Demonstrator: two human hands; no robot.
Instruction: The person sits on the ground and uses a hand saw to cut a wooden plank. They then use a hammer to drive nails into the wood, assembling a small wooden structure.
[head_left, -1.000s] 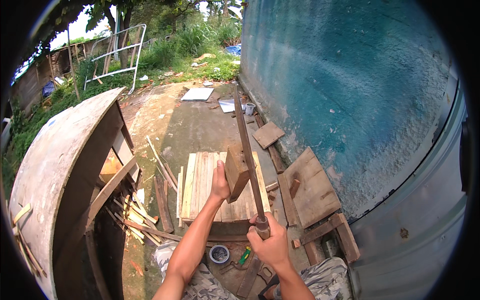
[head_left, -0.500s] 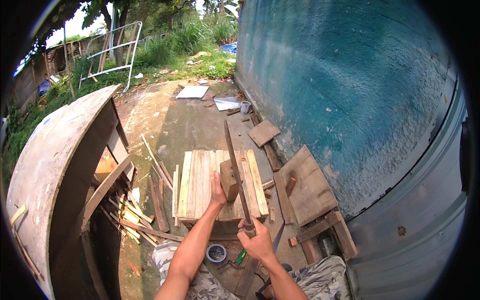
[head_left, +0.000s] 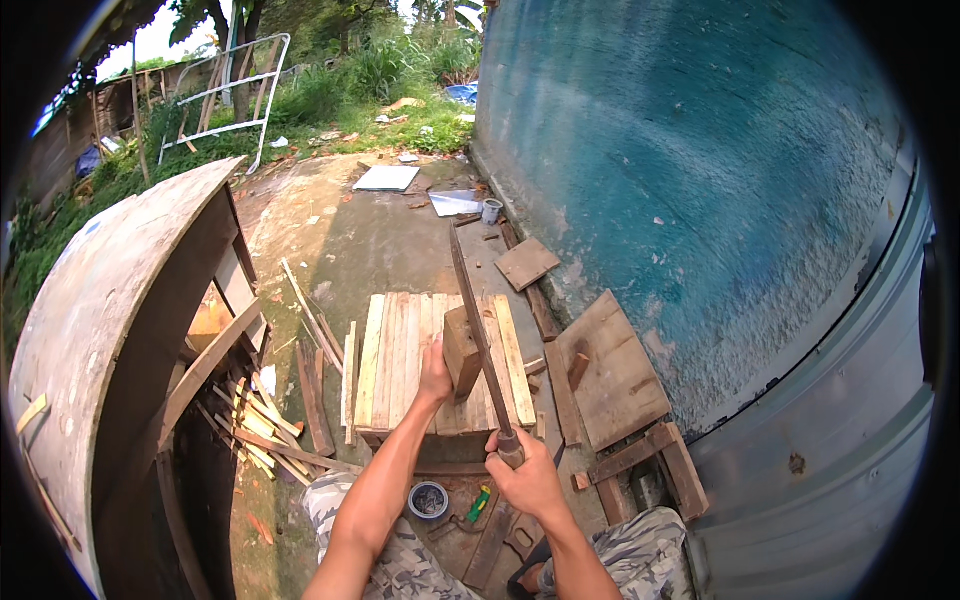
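My right hand (head_left: 527, 477) is closed round the wooden handle of a long, dark-bladed machete (head_left: 480, 340), its tip pointing up and away from me. Just to its left, my left hand (head_left: 435, 375) grips the left side of a thick brown wooden block (head_left: 461, 350). The block stands upright on a low bench topped with pale wooden slats (head_left: 400, 345). From this view the blade passes in front of the block's right edge; whether they touch, I cannot tell.
Near my knees are a bowl of nails (head_left: 429, 500) and a green-handled tool (head_left: 479, 503). Split sticks (head_left: 262, 432) and a large tilted board (head_left: 130, 270) lie to the left. Planks (head_left: 612, 375) lean along the blue wall (head_left: 660, 180) on the right.
My right hand has shifted slightly right and up with the machete, tilting the blade more to the left. My left hand still holds the block, and the view has moved a little.
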